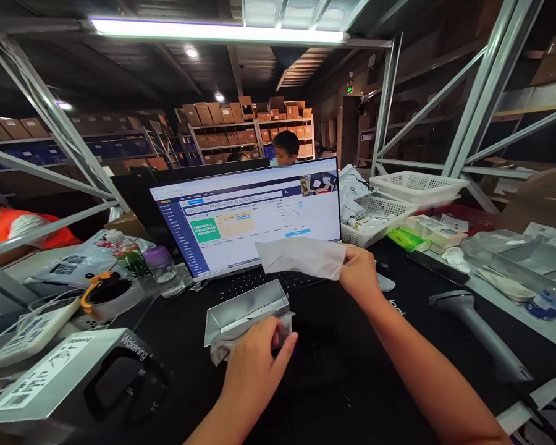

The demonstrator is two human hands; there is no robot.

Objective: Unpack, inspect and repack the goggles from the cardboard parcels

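Observation:
My right hand (pixel 361 276) is closed, pinching the right end of a thin white sheet of paper (pixel 301 256) in front of the monitor. Below it, an open silvery-white box (pixel 245 309) lies on the black desk mat. Along the box's near side is a crumpled greyish wrapped bundle (pixel 222 349). My left hand (pixel 262 355) lies over that bundle with its fingers curled around it and the thumb pointing right. What the wrapping contains is hidden.
A monitor (pixel 259 216) stands behind a keyboard (pixel 241 285). At the left are a Wakening box (pixel 65 377), a tape dispenser (pixel 106 296) and a purple-lidded jar (pixel 162 266). To the right are a barcode scanner (pixel 482 334), white baskets (pixel 417 185) and a clear bottle (pixel 553 298).

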